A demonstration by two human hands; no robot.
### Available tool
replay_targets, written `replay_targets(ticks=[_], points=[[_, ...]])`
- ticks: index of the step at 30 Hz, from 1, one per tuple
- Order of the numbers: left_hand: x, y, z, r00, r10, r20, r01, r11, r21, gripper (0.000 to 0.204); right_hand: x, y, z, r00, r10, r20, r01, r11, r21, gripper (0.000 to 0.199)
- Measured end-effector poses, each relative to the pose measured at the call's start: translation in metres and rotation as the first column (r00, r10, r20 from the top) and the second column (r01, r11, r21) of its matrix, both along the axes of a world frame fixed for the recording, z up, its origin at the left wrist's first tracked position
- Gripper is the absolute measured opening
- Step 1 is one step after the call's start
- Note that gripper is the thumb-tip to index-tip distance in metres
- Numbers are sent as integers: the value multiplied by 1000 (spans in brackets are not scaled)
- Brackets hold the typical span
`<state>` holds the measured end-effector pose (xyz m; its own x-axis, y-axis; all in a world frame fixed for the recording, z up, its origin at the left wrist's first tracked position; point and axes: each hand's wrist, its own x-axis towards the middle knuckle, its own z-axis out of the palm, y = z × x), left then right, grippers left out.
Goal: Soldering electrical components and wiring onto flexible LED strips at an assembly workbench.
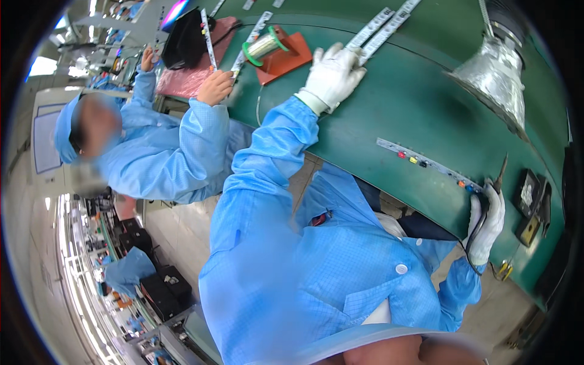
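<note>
At right, clamping soldering iron (502, 173) with right hand (491, 224), partly hiding it; upper centre, covering white strips' (390, 31) ends with left hand (331, 79); cannot tell if gripping.

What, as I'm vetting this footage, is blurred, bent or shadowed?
Head view: the green table curves toward the rim, a dark shadow lies on it beside the silver hood, whose foil glints; head view again: the co-worker's head is blurred, the left hand and right hand fairly clear.

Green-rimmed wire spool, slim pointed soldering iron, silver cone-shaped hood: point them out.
Green-rimmed wire spool (263, 46), head view: its wound middle.
Slim pointed soldering iron (500, 176), head view: its exposed shaft.
Silver cone-shaped hood (496, 76), head view: its crinkled side.
</note>
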<state>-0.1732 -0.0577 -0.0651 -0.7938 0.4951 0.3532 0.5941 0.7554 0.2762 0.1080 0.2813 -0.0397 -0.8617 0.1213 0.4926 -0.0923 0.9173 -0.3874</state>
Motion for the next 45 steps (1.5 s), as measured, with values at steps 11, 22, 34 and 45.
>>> replay_targets(ticks=[11,22,34,45], points=[[43,-38,51,933,-79,-352,14,983,-184,26,-32,-16,-3,996,-92,-15,91,994,-53,33],[112,37,46,986,19,168,-30,997,66,33,-10,-1,-6,944,-323,63,329,924,-194,35],[212,38,87,997,-14,78,-10,957,291,8,76,32,-11,960,-267,-89,236,937,-257,30],[333,73,85,846,-335,414,257,938,233,12,190,33,15,809,-574,-126,434,728,-531,25]])
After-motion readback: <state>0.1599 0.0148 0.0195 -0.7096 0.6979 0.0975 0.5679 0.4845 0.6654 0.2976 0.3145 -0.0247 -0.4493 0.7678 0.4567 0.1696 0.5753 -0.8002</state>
